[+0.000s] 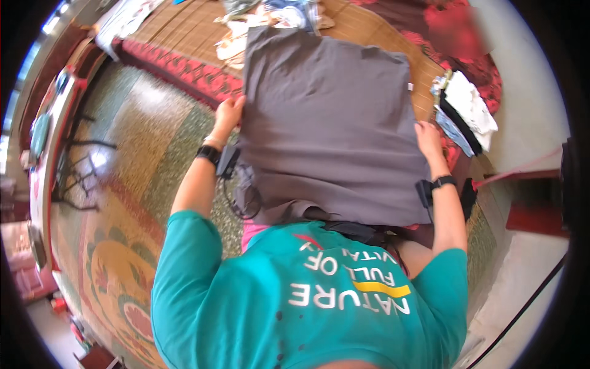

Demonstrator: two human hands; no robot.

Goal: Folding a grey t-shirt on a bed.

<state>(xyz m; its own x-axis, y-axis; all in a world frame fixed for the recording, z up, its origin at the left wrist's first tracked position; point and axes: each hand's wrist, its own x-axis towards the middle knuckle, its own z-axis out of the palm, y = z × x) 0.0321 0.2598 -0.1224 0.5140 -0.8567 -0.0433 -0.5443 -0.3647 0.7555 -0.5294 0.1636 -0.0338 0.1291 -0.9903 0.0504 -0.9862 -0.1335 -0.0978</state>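
A dark grey garment (327,120) is spread wide in front of me, its lower edge reaching my lap. Its kind is not certain, though a small white tag shows at its right edge. My left hand (229,113) grips the left edge of the cloth. On the opposite side, my right hand (428,136) pinches the right edge. The fabric hangs fairly flat between both hands, with soft creases low down and a fold near my waist. Each wrist bears a strapped black device.
Beyond the garment lies a brown woven mat (179,32) over red patterned bedding (184,69). Loose clothes (281,16) lie at the back. A stack of folded clothes (465,113) sits to the right. Patterned floor (138,193) and a black metal stand (83,166) are at left.
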